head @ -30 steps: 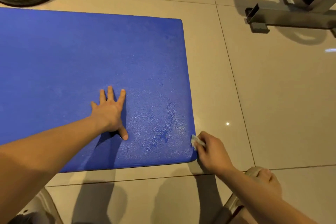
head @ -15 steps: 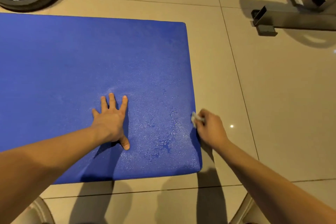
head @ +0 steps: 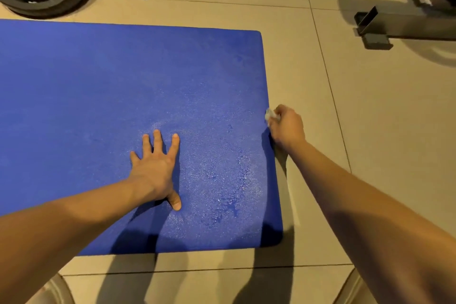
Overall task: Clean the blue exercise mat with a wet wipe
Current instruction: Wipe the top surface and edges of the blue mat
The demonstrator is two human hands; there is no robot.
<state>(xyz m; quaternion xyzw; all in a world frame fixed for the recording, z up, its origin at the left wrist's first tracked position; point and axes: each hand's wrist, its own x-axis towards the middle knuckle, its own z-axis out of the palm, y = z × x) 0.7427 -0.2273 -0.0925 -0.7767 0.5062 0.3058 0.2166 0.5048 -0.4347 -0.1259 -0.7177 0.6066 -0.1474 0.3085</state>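
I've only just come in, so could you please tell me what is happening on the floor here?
A person is wiping down a blue exercise mat laid on the tiled floor. The left hand lies flat on the mat with its fingers spread, apparently steadying it. The right hand pinches a small wet wipe against the mat's right edge, about halfway along. Damp patches glisten on the surface near that edge, so that part looks already wiped.

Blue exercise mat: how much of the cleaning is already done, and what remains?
Done, apparently: a wet patch glistens on the near right part of the blue exercise mat. In hand: the right hand pinches the wet wipe at the mat's right edge; the left hand presses flat on the mat. Left: the far and left areas look matte and dry, probably unwiped.
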